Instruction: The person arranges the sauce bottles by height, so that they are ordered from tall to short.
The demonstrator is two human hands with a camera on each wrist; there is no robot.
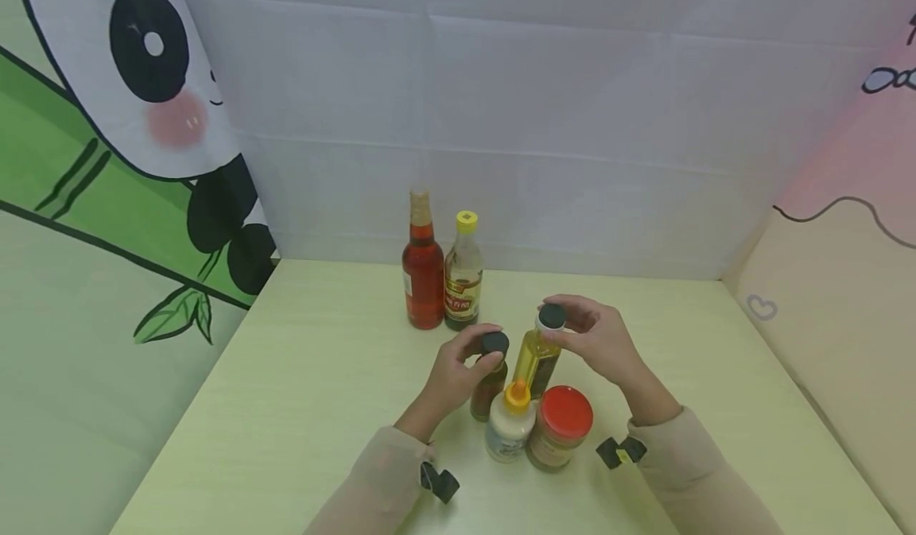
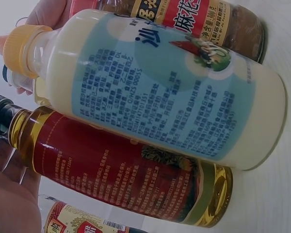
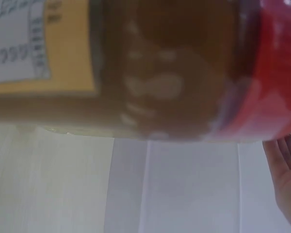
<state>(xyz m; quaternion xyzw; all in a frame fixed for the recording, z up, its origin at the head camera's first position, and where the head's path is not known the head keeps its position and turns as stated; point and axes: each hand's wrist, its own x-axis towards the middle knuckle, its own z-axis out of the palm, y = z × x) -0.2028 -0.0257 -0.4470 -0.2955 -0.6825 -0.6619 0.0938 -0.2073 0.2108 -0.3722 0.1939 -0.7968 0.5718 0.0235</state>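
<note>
In the head view the left hand point(image 1: 452, 374) pinches the dark cap of a small bottle point(image 1: 487, 388). To its right, the right hand point(image 1: 597, 343) grips the dark-topped neck of a yellow oil bottle point(image 1: 538, 360). Just in front stand a white squeeze bottle with an orange-yellow cap point(image 1: 510, 428) and a red-lidded jar point(image 1: 560, 432), neither held. The left wrist view shows the small bottle's red label point(image 2: 111, 165) beside the squeeze bottle point(image 2: 160, 92), with the left hand point(image 2: 12, 189) at its cap end. Close up, the jar point(image 3: 169, 68) hides most of the right hand point(image 3: 287, 182) in the right wrist view.
Behind the hands, a tall red bottle point(image 1: 424, 281) and a yellow-capped bottle point(image 1: 463, 281) stand side by side on the pale table point(image 1: 300, 376). A light cloth wall point(image 1: 558, 122) rises along the table's back edge, with printed panels at both sides.
</note>
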